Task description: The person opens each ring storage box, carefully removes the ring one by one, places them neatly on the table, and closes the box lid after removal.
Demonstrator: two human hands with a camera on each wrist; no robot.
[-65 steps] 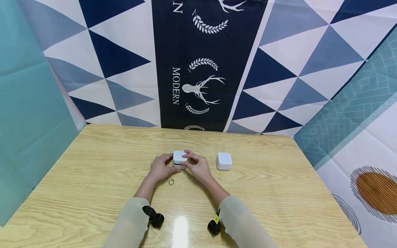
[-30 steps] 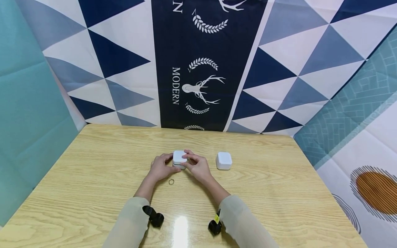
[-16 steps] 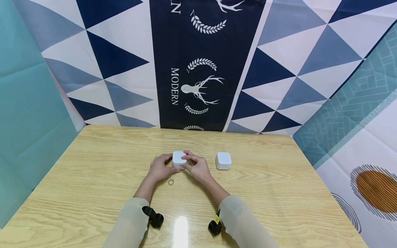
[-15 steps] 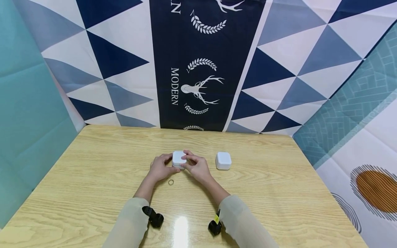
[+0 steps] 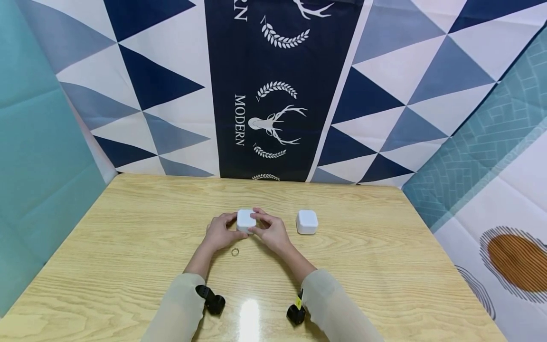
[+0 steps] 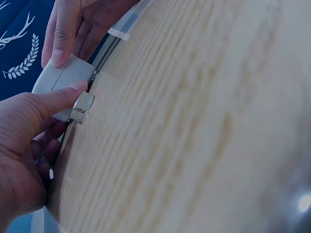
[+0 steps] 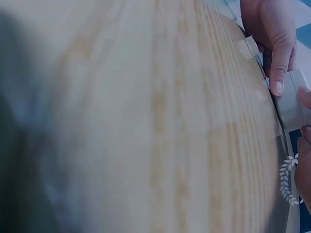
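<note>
A small white box (image 5: 245, 219) with rounded corners sits on the wooden table, its lid flush on its base. My left hand (image 5: 220, 232) grips the base from the left, thumb on the near side. From the right, my right hand (image 5: 274, 233) holds the lid between thumb and fingers. In the left wrist view a thin seam runs across the box (image 6: 51, 77), with one thumb on either side of it. A small metal ring (image 5: 232, 253) lies just in front of the left hand; it shows larger in the left wrist view as a shiny band (image 6: 85, 102).
A second white box (image 5: 307, 222) of similar size stands to the right of the hands. The wooden table (image 5: 363, 256) ends at a patterned cloth backdrop (image 5: 273, 71). A teal cloth (image 5: 47, 142) hangs along the left side.
The dark gap between the box's lid and base has narrowed until only a thin seam is left. Both hands keep nearly the same place; the head view has shifted slightly.
</note>
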